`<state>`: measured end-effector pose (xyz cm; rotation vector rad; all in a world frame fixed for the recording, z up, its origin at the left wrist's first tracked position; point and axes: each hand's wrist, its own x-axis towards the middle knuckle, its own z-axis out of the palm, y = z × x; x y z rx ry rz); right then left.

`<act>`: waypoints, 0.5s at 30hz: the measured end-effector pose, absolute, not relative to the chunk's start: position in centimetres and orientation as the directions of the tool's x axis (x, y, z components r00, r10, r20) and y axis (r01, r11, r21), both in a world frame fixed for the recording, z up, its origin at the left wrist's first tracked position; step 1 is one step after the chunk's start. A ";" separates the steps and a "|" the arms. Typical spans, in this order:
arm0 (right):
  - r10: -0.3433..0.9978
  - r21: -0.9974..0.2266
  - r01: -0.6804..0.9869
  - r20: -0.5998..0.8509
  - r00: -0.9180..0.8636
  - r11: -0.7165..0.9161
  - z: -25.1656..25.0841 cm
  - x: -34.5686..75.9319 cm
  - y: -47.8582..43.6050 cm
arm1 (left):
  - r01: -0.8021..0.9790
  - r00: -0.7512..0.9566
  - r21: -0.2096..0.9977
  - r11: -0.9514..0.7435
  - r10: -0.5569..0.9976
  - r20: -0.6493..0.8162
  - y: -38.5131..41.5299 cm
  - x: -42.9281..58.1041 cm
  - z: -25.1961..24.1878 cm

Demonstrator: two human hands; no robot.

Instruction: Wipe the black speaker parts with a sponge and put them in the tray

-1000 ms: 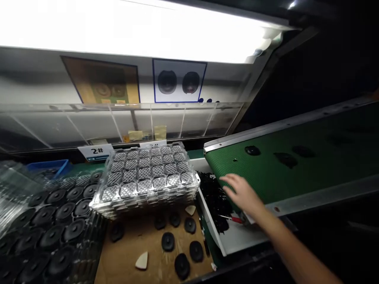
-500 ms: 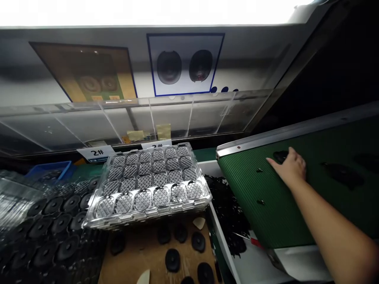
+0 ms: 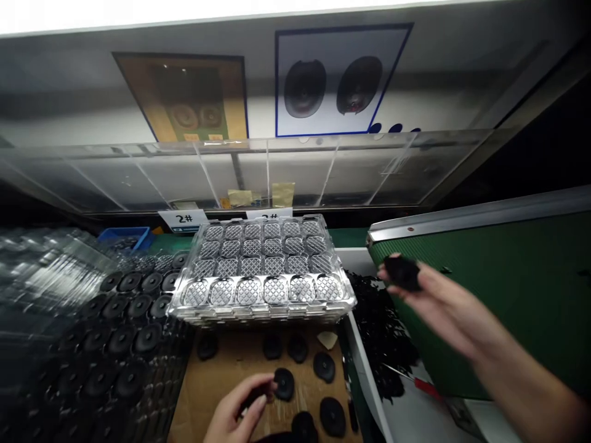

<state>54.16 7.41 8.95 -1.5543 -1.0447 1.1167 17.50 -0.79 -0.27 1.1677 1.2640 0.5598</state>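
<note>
From here I see a bare left hand [image 3: 235, 411], bare right hand [image 3: 436, 295] and bare, wrist-tapered right forearm [image 3: 521, 375].

A lamp [image 3: 184, 13] burns out to pure white along the top edge, lighting everything from above. Hard glare whitens the front row of the clear tray stack [image 3: 261, 306] at centre, the sharpest area. The upper right corner sinks to near black, and the green belt [image 3: 521, 283] dims toward the right edge. Motion blur softens the right hand [image 3: 438, 295] and the black piece [image 3: 401, 274] it holds, whose surface detail is lost. The filled trays [image 3: 50, 277] at left smear into streaks and murky shadow. Wide-angle distortion slants the blue-bordered sheet [image 3: 330, 117], upper centre.
</note>
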 end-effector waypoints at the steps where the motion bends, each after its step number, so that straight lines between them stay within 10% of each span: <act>1: 0.959 -0.964 0.039 -0.255 0.122 -0.262 8.8 51.4 6.0 | 0.170 0.211 0.913 0.371 0.891 -0.401 -1.1 18.3 0.6; 4: 0.795 -0.621 -0.496 -0.471 -0.382 -0.607 7.4 44.1 1.7 | -0.004 0.074 0.963 0.270 0.960 -0.269 -2.8 20.4 2.2; 7: 0.640 -0.225 -0.605 -0.387 -0.664 -0.764 5.7 39.3 -1.5 | -0.032 0.051 0.987 0.158 0.986 -0.156 -5.0 21.3 2.6; 15: 0.611 -0.157 -0.592 -0.265 -0.746 -0.791 4.4 33.9 -5.5 | 0.053 -0.029 0.991 0.127 0.992 -0.125 -8.5 19.8 2.7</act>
